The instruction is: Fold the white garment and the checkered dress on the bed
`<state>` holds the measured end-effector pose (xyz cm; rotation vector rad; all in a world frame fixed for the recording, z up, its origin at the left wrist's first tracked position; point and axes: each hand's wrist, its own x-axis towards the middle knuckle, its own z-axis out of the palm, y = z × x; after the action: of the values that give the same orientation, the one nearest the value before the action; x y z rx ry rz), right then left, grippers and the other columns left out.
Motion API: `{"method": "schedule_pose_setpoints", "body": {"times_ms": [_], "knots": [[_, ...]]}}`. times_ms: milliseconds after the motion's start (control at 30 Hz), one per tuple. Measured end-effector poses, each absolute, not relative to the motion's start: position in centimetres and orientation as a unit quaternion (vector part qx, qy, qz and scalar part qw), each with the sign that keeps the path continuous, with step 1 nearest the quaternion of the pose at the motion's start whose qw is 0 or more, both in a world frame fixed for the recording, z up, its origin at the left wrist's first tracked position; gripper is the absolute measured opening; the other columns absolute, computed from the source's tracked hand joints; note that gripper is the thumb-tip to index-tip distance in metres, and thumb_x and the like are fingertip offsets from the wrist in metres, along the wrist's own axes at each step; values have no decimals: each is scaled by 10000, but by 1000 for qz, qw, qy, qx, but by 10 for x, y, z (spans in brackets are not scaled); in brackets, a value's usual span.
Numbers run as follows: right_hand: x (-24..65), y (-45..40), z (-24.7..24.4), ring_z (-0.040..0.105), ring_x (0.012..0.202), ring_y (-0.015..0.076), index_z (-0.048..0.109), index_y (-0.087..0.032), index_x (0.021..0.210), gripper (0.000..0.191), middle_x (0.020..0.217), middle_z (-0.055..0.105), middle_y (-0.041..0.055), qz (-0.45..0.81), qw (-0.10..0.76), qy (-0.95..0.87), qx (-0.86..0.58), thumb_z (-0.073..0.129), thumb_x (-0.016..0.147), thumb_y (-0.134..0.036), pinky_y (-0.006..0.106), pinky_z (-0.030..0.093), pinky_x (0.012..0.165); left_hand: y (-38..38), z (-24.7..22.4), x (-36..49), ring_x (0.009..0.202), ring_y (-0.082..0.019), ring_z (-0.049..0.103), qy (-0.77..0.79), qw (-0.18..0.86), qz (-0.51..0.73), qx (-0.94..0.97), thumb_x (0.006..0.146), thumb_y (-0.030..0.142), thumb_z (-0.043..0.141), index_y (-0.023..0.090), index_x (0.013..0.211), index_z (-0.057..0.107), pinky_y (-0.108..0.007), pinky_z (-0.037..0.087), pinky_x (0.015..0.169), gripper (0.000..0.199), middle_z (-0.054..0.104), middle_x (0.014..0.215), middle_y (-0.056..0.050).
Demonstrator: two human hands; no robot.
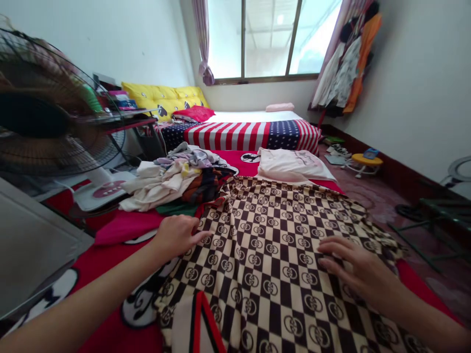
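A brown-and-beige checkered shirt [272, 245] lies spread over the red patterned bedcover, with some creases down its left half. Its pale collar [182, 323], striped in red and black, points toward me at the bottom. My left hand [176, 238] rests at the shirt's left edge, thumb stretched out over the fabric; its other fingers are partly hidden behind the hand. On the right side of the shirt, my right hand [353, 260] lies with its fingers apart and slightly bent, holding nothing.
A heap of clothes [165, 181] sits beyond my left hand. Behind the shirt lies a white garment [294, 164]. An electric fan [47, 113] stands at left. Farther back is another bed [239, 135]; a yellow stool [368, 159] and a green metal frame [441, 211] are at right.
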<state>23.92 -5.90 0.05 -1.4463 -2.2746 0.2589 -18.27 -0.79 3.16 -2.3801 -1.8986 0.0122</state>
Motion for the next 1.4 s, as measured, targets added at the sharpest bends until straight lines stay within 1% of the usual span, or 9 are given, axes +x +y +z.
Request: {"method": "schedule_pose_setpoints", "body": {"times_ms": [100,333,500,700,833,900,1067,1200,1400], "knots": [[215,-64,0,621,936,194,640,-249,913,157,1046,634,58,146,213,-829,-496,503,895,-324,330,499,824,-27,27,-192,717,-229,614,-663,14,13,-748,772,679,498,208,702,612,-271,260,542,489,674,745,-58],[135,-12,18,605,734,142,635,-208,938,136,925,641,41,254,268,-789,-491,561,832,-248,283,494,683,-42,19,-204,683,-172,595,-678,-150,-21,-720,737,460,602,218,734,632,-242,281,528,244,671,739,-8],[73,38,15,601,696,131,583,-182,1131,379,954,663,46,303,306,-748,-504,620,754,-178,261,478,665,-62,16,-217,625,-149,555,-659,-207,-18,-723,700,374,618,195,669,593,-231,281,517,183,639,674,0],[24,76,12,628,780,184,461,-271,1362,695,843,689,9,191,262,-792,-518,588,701,-100,257,442,690,-87,13,-227,570,-123,498,-650,-265,-91,-707,672,228,544,185,688,514,-213,293,513,55,566,615,30],[10,88,12,647,854,241,717,-263,989,364,860,712,39,170,261,-795,-520,581,687,-112,296,452,732,-94,13,-234,534,-119,476,-656,-349,-128,-656,681,282,574,164,724,548,-215,308,499,128,522,577,35],[10,96,15,653,838,240,734,-235,836,231,828,715,43,180,289,-786,-517,571,706,-137,301,465,734,-96,21,-233,542,-119,484,-649,-372,-160,-644,706,314,576,154,770,579,-216,322,506,172,527,595,29],[42,121,47,657,659,153,681,-194,946,238,819,713,21,252,390,-723,-511,512,779,-178,255,515,628,-99,63,-196,579,-126,520,-598,-413,-204,-656,768,383,580,180,929,624,-212,366,519,263,581,662,8],[95,128,68,660,622,132,639,-158,843,129,772,700,29,392,515,-590,-483,560,741,-160,217,520,559,-102,84,-137,520,-97,465,-522,-414,-200,-718,790,311,570,206,947,651,-196,321,465,205,550,611,30],[173,101,24,610,508,119,618,-169,772,143,615,649,6,428,553,-444,-560,553,656,-117,231,520,511,-103,60,-69,562,-110,547,-365,-418,-48,-830,714,288,666,251,944,710,-189,378,494,237,637,646,27]]}}
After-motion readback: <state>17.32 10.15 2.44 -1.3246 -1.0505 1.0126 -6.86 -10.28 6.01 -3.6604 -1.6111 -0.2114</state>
